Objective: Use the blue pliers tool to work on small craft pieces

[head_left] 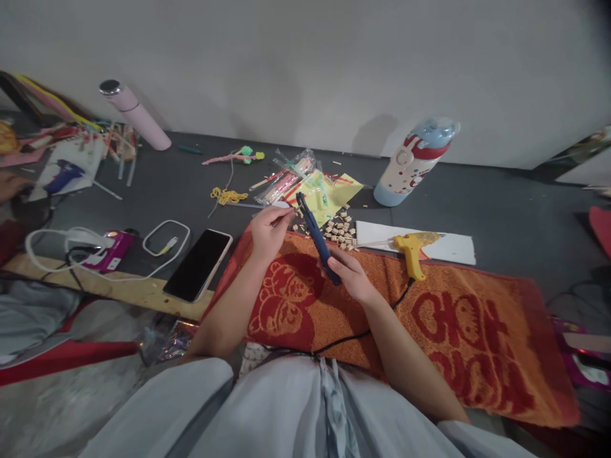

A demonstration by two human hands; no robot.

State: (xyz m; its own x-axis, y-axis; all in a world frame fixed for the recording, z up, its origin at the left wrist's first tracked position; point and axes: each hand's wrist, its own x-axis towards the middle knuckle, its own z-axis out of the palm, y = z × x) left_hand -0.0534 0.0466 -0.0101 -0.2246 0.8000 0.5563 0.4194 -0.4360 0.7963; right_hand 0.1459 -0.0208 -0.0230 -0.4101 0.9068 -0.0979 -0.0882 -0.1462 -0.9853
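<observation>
My right hand [351, 273] is closed around the dark blue handles of a pair of pliers [315, 235], with the jaws pointing up and away from me. Beside the jaws, my left hand [271, 228] pinches a thin pale stick [296, 208], its end touching or very near them. Just past the pliers lies a heap of small cut wooden pieces [341, 230]. Behind it are a yellow paper sheet [346, 187] and clear bags of red and white sticks [286, 181]. An orange and red towel [344, 312] is spread beneath both hands.
To the right, a yellow glue gun [411, 251] rests on a white strip [458, 248], near a water bottle [410, 165]. On the left are a phone [199, 264], a purple power strip [112, 251], looped cable, yellow yarn [228, 196] and a pink flask [138, 117]. Another person's hand [14, 186] shows far left.
</observation>
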